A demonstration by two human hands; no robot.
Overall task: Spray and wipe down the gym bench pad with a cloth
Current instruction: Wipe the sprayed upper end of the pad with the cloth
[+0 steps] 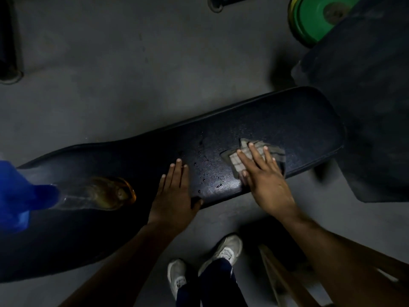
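Observation:
The black bench pad (276,120) runs across the view from lower left to upper right, with wet droplets near its middle. A grey checked cloth (238,159) lies flat on the pad, and my right hand (263,178) presses down on it with fingers spread. Flat on the pad's near edge rests my left hand (174,191), fingers apart and holding nothing, left of the cloth. A clear spray bottle (97,192) with amber liquid and a blue trigger head (20,196) stands on the pad at the far left.
Another dark pad (365,107) rises at the right end of the bench. A green weight plate (314,16) lies on the grey floor at upper right. My white shoes (225,251) stand below the bench, beside a wooden stick (278,278).

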